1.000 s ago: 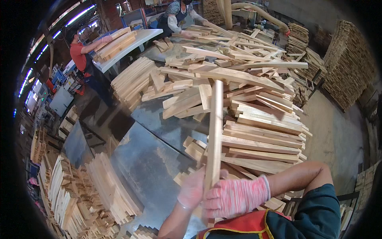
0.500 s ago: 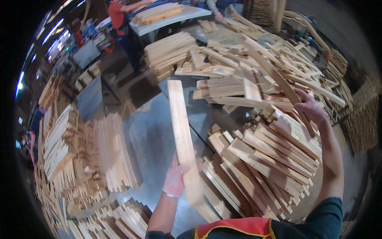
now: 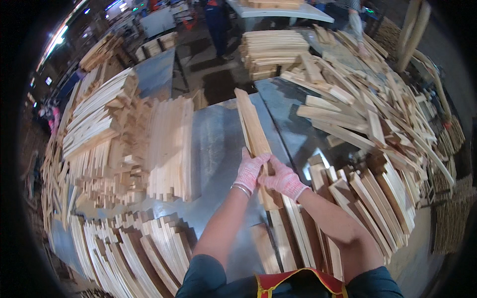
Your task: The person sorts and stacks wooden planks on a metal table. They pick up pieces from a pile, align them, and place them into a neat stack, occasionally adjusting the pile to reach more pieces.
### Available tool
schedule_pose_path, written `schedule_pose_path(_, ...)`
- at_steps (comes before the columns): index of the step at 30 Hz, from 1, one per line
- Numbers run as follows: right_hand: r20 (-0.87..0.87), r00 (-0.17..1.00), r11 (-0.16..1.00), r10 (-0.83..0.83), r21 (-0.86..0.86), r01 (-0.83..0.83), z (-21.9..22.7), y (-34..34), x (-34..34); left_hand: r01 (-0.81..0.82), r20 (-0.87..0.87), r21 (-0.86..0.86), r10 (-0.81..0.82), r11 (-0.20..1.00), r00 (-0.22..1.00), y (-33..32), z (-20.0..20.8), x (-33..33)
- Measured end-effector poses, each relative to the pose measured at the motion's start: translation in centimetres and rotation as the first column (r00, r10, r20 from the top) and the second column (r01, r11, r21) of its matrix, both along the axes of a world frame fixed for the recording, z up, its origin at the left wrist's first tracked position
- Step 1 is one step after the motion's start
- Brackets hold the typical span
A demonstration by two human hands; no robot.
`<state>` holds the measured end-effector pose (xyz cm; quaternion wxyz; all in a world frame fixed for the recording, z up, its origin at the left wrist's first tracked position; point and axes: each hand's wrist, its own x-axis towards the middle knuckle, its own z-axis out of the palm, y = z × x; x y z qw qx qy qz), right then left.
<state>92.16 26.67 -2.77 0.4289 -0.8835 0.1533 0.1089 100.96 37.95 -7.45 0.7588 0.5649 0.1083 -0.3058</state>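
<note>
My left hand (image 3: 250, 170), in a pink-and-white work glove, is closed round narrow pale wooden boards (image 3: 256, 126) in front of me. They look like two boards laid face to face, tilted, with their far ends over the grey metal table (image 3: 218, 134). My right hand (image 3: 284, 180), gloved alike, grips them from the right side, its fingers close against the left hand. The gloves partly hide the boards' middle. Below the hands, more boards (image 3: 293, 233) lie side by side.
A neat row of boards (image 3: 171, 149) lies left of the bare metal, beside a tall board stack (image 3: 94, 139). More boards (image 3: 134, 248) stand near left. A loose heap (image 3: 348, 109) spreads at far right. Beyond, a person (image 3: 217, 30) stands near a white-topped table (image 3: 283, 14).
My right hand has come in from the heap at the right with a board and now meets my left hand. The view has turned left.
</note>
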Motion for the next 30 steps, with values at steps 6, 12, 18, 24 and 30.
schedule_pose_path(6,-0.067,0.688,0.166,-0.722,0.949,0.267,0.4,-10.6,-5.4,-0.138,0.361,0.448,-0.037,0.883,0.932,7.0,-4.1,7.6)
schedule_pose_path(12,-0.138,0.504,-0.080,-0.853,0.988,0.135,9.3,-21.7,-7.5,-0.445,0.246,0.853,-0.542,-0.273,0.804,14.6,-5.7,11.5)
schedule_pose_path(18,-0.059,0.503,0.127,-0.862,0.936,0.328,6.0,-22.4,-5.5,-0.436,0.226,0.862,-0.571,-0.260,0.789,12.7,-3.8,10.8)
schedule_pose_path(24,-0.143,0.801,0.445,-0.581,0.768,0.460,-0.3,-4.5,-10.8,0.442,0.201,-0.183,-0.407,0.878,0.891,-2.0,-0.6,1.0)
schedule_pose_path(30,0.331,0.943,0.945,-0.042,-0.294,0.146,5.4,-15.0,-2.7,0.043,0.338,0.105,-0.076,0.994,0.938,0.1,-4.8,8.0)
